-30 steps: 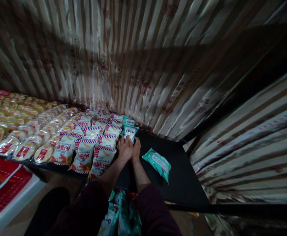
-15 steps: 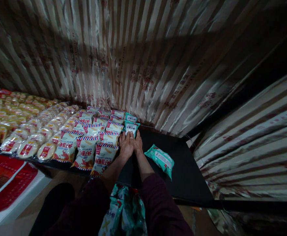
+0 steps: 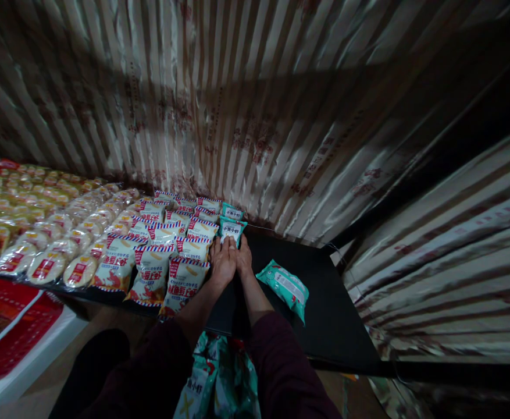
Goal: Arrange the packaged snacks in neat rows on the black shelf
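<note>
Both hands rest side by side on a teal snack bag point(image 3: 230, 228) that stands in a column with another teal bag point(image 3: 232, 212) behind it. My left hand point(image 3: 223, 259) lies on the bag's lower front, fingers stretched forward. Beside it, my right hand point(image 3: 243, 256) touches the bag's right edge, its fingers extended. White-and-red snack bags point(image 3: 189, 276) stand in rows just left of my left hand. One teal bag point(image 3: 284, 285) lies tilted on the black table point(image 3: 333, 308) to the right of my right hand.
Several teal bags point(image 3: 215, 384) are bunched below my forearms, near my body. Round wrapped cakes point(image 3: 47, 266) fill the table's left part. A red-and-white box point(image 3: 14, 326) is at the lower left. Striped plastic sheeting point(image 3: 255, 105) hangs behind the table.
The view has shifted slightly. Both hands stay at the teal bag in the column, with almost no visible movement.
</note>
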A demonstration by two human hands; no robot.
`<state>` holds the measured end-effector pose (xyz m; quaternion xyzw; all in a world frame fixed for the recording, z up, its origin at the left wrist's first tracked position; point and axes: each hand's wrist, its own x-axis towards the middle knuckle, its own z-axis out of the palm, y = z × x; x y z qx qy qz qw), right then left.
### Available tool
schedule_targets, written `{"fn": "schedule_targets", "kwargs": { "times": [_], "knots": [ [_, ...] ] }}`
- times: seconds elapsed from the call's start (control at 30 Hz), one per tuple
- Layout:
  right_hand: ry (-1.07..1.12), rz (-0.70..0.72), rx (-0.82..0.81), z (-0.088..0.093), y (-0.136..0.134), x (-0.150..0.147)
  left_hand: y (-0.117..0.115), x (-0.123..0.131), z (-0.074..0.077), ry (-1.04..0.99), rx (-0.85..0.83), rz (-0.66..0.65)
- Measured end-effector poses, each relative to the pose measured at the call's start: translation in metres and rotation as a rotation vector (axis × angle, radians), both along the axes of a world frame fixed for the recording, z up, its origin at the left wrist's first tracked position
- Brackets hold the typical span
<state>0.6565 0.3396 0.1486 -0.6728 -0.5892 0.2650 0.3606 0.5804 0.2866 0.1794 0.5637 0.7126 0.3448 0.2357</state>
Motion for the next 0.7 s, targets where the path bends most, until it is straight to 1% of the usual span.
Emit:
{"fn": "schedule_targets", "kwargs": {
  "times": [0.23, 0.43, 0.7],
  "knots": [
    [0.006, 0.003, 0.019, 0.003, 0.000, -0.004, 0.004, -0.002, -0.008, 0.020, 0.074, -0.021],
    [0.038, 0.001, 0.014, 0.000, 0.000, -0.008, 0.010, -0.003, -0.016, 0.005, 0.138, -0.018],
    [0.008, 0.021, 0.068, 0.004, -0.002, -0.008, 0.007, 0.000, -0.014, 0.011, 0.092, 0.017]
  ]
}}
